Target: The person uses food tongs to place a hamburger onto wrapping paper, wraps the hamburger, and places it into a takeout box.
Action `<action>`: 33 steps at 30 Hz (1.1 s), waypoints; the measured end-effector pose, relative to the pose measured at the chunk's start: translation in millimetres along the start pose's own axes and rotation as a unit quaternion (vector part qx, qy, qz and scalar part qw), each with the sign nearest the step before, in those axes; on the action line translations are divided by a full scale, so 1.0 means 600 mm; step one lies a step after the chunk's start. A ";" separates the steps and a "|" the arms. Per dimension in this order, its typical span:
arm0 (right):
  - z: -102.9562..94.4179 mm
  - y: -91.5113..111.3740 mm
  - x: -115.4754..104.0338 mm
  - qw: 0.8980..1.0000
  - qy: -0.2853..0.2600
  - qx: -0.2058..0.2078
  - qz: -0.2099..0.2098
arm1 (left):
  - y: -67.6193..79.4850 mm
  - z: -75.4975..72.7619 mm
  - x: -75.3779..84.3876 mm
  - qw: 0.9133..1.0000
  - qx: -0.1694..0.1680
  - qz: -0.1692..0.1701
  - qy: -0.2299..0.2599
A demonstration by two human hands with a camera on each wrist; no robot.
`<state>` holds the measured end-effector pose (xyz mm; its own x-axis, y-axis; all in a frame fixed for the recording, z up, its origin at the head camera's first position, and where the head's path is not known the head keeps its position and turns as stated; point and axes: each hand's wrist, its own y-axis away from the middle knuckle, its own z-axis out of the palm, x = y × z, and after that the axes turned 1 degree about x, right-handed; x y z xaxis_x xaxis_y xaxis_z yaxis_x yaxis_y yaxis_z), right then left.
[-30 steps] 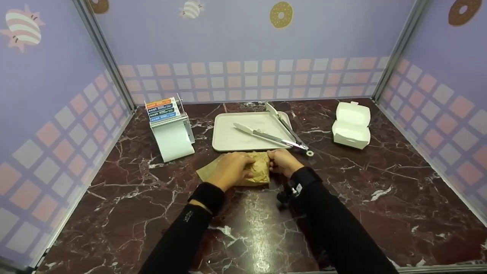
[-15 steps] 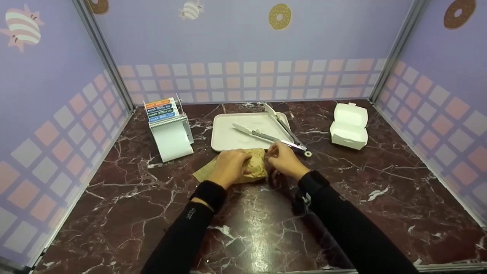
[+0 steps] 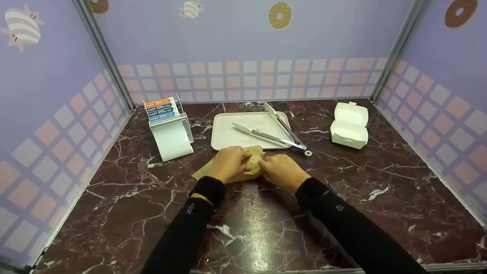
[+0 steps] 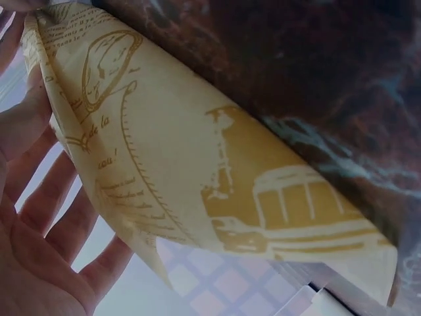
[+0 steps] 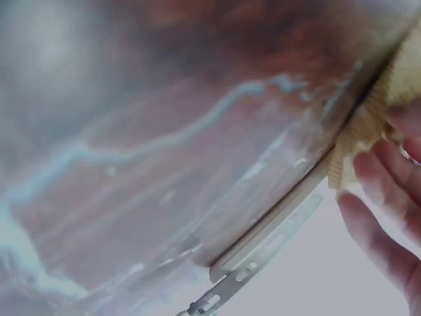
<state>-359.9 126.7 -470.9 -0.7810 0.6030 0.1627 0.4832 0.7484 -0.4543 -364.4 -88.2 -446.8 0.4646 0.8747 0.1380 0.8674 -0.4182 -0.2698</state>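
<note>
A crumpled bundle in yellow-brown printed wrapping paper (image 3: 254, 154) lies on the counter before the tray; what it covers is hidden. My left hand (image 3: 229, 161) holds it from the left, thumb and fingers bent over its top. Beyond that hand a flat flap of the paper sticks out leftward, its printed lettering and vehicle drawing plain in the left wrist view on the paper (image 4: 171, 151). At the bundle's right end my right hand (image 3: 281, 169) grips the paper edge with bent fingers. Pleated paper (image 5: 362, 131) meets those fingertips in the right wrist view.
Behind the bundle stands a cream tray (image 3: 224, 133), with spread metal tongs (image 3: 266, 137) lying across it and over its right edge. A roll dispenser (image 3: 161, 110) with a white strip hanging out is at the left. An opened white clamshell box (image 3: 349, 127) stands at the right.
My right hand rose off the bundle's right end, then came down and leftward against it. The right end of the paper is now folded in and the bundle looks shorter. My left hand stays on it.
</note>
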 end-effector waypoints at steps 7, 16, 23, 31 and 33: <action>0.006 -0.002 -0.011 0.993 0.118 -0.005 -0.016 | 0.000 -0.003 0.009 0.999 0.017 0.031 -0.015; 0.002 -0.008 -0.030 0.987 -0.079 -0.022 0.136 | 0.001 -0.001 0.025 0.998 0.028 0.022 -0.061; -0.002 -0.016 -0.040 0.989 0.067 -0.021 0.128 | 0.004 -0.002 0.023 0.998 0.028 0.013 -0.059; 0.013 -0.023 -0.064 0.971 0.198 -0.070 0.119 | 0.007 0.003 0.032 0.995 0.041 0.020 -0.090; 0.014 -0.025 -0.071 0.967 0.203 -0.076 0.137 | 0.006 0.002 0.034 0.994 0.043 0.020 -0.094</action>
<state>-337.4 87.2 -478.5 -0.4116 0.8195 0.3988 0.7266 0.5592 -0.3992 -352.2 -71.6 -446.2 0.4496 0.8917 -0.0520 0.8267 -0.4374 -0.3539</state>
